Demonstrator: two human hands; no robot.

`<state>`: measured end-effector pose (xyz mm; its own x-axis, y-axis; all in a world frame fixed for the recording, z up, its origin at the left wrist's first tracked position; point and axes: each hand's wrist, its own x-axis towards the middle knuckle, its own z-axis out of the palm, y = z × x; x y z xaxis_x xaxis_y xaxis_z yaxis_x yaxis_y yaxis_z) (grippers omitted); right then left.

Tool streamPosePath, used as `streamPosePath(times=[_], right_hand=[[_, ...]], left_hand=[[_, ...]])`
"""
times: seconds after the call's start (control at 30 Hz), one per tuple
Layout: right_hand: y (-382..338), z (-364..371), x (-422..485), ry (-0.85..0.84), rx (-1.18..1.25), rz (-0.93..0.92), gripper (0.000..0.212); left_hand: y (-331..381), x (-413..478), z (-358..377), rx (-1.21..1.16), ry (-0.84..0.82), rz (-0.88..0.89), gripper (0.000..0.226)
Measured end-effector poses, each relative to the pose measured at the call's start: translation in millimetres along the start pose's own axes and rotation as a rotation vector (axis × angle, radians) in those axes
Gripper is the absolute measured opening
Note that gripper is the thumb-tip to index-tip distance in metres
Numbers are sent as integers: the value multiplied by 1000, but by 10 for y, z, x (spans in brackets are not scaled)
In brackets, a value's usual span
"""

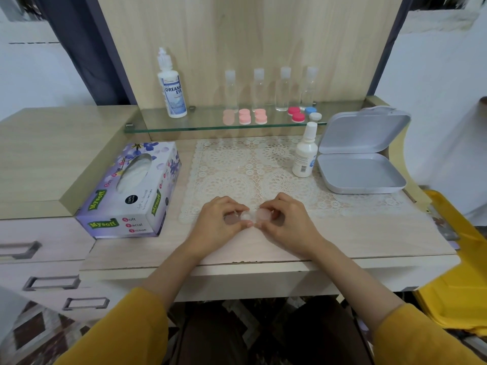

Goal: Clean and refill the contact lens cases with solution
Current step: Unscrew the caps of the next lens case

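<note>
Six lens cases (244, 116), six bottles (231, 93)

You hold a lens case (253, 216) of clear plastic with one pale pink cap, and your sleeves (126, 330) are mustard yellow. Also noted: a pale pink case (230, 117), two pink-and-white cases (245, 119), a deep pink case (298, 117), a blue-and-white case (311, 110), clear bottles (283, 88) with white caps, and a white solution bottle (172, 93) with a blue label. The tissue box (131, 191) is lavender with violet flowers and green banners, the lace mat (237, 167) cream in round medallions, the tin (363, 135) plain grey, the desk (342, 238) pale wood grain.
</note>
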<state>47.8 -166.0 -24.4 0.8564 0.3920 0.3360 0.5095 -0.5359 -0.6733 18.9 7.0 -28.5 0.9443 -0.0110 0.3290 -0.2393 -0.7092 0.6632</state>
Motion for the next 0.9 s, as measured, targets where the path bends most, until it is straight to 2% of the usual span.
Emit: streamPosePath(times=[0.47,0.63,0.73,0.9], right_hand=[[-32,-7,21,33,58,74,16],[7,-5,-6,-30,76,24,24],[14,36,-8,9,36,51,33],[-10,46,1,68,13,68,25]], left_hand=[[14,-26,5,-24,28,43,26],[3,-26,18,-33,35,44,26],[5,-29,20,-26,36,58,31],[-7,-40,9,-25,37,58,26]])
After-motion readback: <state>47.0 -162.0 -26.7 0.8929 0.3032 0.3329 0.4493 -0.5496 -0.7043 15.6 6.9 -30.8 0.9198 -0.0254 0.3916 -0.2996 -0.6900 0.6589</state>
